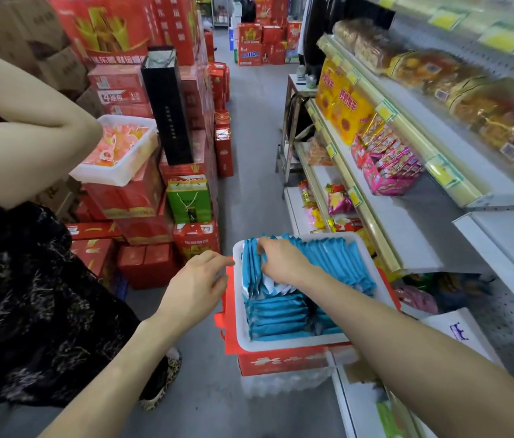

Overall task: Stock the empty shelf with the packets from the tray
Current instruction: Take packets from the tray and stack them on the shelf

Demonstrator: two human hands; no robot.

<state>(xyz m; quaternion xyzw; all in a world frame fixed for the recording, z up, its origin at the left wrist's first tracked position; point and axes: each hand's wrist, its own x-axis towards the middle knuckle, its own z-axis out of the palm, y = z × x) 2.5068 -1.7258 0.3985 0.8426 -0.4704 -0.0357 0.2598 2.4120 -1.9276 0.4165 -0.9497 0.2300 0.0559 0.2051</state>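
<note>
Shop aisle, grey floor (pixel 249 184). Stacked red cartons (pixel 142 197) fill the left of the frame and open shelving runs down the right. A second person (pixel 28 295) in a dark patterned dress stands at the left edge.

Task items: the white tray (pixel 281 345) sits lower centre on a red carton (pixel 281 361), packed with blue packets (pixel 281 314). One row stands on edge at the far end, another lies in a flat stack nearer the camera. The bare shelf (pixel 407 235) is just right of the tray, mid-right of frame.

Right hand (pixel 284 263): fingers curled down into the upright row, gripping several packets by their top edges. Left hand (pixel 195 286): fingers loose and holding nothing, just beside the tray's left rim — contact unclear.

Handling, as judged: thin foil-type sachets, light, flexible and probably slick, so a bunch could fan out or slip. Best pinched across the faces as a block, not by one seam.

Other container: a second white tray (pixel 129 172) upper left on the cartons — holds pink-orange packets.
</note>
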